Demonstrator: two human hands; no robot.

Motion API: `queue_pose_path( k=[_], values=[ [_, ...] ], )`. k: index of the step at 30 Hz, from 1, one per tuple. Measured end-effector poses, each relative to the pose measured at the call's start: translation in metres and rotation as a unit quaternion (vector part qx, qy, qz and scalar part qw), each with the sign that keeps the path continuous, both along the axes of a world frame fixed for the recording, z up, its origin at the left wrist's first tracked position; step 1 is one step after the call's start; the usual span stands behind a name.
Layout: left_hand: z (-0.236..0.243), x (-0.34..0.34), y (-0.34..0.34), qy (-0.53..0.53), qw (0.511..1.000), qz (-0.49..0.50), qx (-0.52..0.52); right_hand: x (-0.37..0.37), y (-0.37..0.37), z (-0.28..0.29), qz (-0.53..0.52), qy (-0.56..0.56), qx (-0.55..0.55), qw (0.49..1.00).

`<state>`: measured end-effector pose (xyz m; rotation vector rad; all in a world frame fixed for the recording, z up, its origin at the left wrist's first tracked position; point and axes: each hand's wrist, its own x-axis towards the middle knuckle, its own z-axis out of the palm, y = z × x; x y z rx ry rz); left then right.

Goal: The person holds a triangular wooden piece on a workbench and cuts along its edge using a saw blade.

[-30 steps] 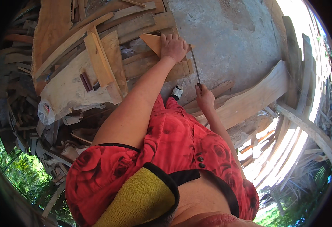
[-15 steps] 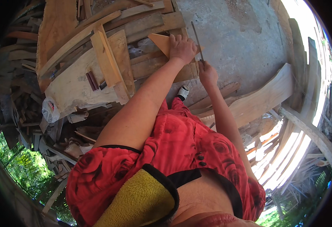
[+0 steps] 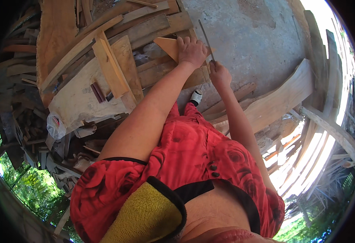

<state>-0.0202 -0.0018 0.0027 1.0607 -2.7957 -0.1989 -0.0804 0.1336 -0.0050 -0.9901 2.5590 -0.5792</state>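
Observation:
A triangular piece of light orange wood (image 3: 168,47) lies across planks on the bench, its pointed end toward the left. My left hand (image 3: 192,51) bears down on it, fingers curled over its far side. In my right hand (image 3: 220,75), closed around a handle that the fingers mostly hide, is a saw (image 3: 206,38). Its long, thin, dark blade shows nearly edge-on and slants away from me, beside the right end of the wood. I cannot make out teeth or how deep the blade sits.
A concrete floor (image 3: 246,44) spreads at the right. A wide curved plank (image 3: 270,99) lies near my right forearm. Left of my hands are a narrow wood block (image 3: 110,67), dark reddish sticks (image 3: 97,92) and a clear plastic bag (image 3: 56,125). My shoe (image 3: 196,96) stands below.
My right hand with the saw has moved slightly forward, away from me, relative to the wood. My left hand keeps its hold. The whole view has shifted and turned a little.

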Motion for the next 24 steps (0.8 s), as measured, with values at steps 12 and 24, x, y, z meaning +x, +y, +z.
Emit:
queue_pose_path(
  k=[12, 24],
  values=[
    [0.012, 0.016, -0.004, -0.005, 0.999, 0.029, 0.027, 0.055, 0.212, -0.01, -0.054, -0.175, 0.004, 0.983],
    [0.033, 0.052, -0.015, 0.043, 0.995, -0.051, 0.077, 0.007, 0.202, 0.006, -0.041, -0.105, -0.024, 0.993]
  ],
)
